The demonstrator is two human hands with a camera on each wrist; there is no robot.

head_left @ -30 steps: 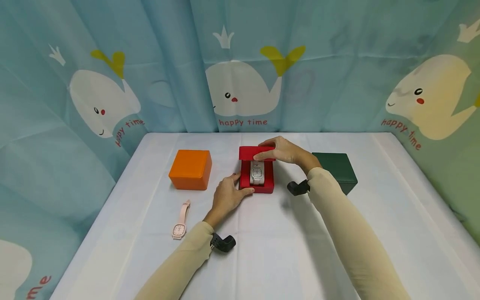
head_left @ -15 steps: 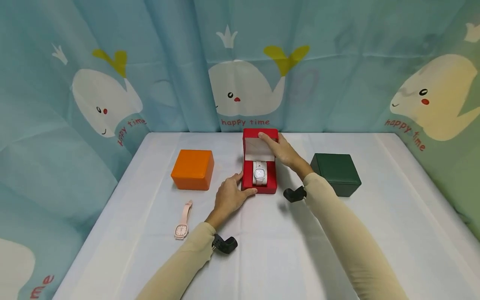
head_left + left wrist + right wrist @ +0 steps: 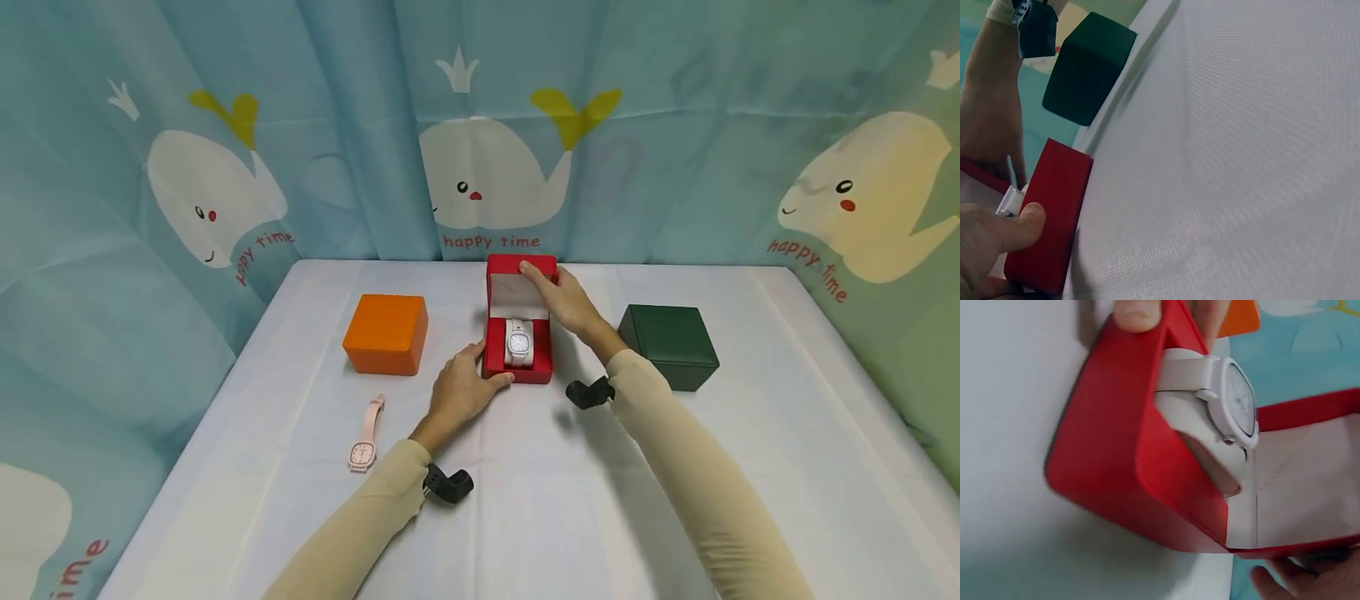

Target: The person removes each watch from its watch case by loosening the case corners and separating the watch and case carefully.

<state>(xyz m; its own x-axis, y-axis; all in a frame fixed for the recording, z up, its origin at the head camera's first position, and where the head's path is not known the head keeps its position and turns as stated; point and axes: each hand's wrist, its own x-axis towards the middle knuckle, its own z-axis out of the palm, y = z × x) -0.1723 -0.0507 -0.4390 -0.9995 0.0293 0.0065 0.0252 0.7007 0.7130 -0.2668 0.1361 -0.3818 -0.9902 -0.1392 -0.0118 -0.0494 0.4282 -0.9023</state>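
Observation:
A red watch box (image 3: pixel 543 375) stands with its lid (image 3: pixel 502 264) raised, near the back middle of the table. Strapped round a pale cushion inside it is a white wristwatch (image 3: pixel 518 342), whose square face shows from the side in the right wrist view. My left hand (image 3: pixel 459 387) grips the box's front left corner, its thumb (image 3: pixel 1032 219) on the front wall and fingers along the left side. With my right hand (image 3: pixel 567 302) I hold the lid at its right edge, thumb over the front; the other fingers are mostly hidden behind it.
An orange box (image 3: pixel 386 329) sits closed left of the red one, and a closed dark green box (image 3: pixel 670 342) is at the right, beside my right forearm. A pink wristwatch (image 3: pixel 363 454) lies on the white tablecloth (image 3: pixel 555 517) near my left sleeve. A whale-print curtain (image 3: pixel 337 125) hangs behind.
My right hand has swung the red box's lid from partly raised to upright, uncovering its white lining. The left hand keeps its grip at the corner. Over the last half second little has moved.

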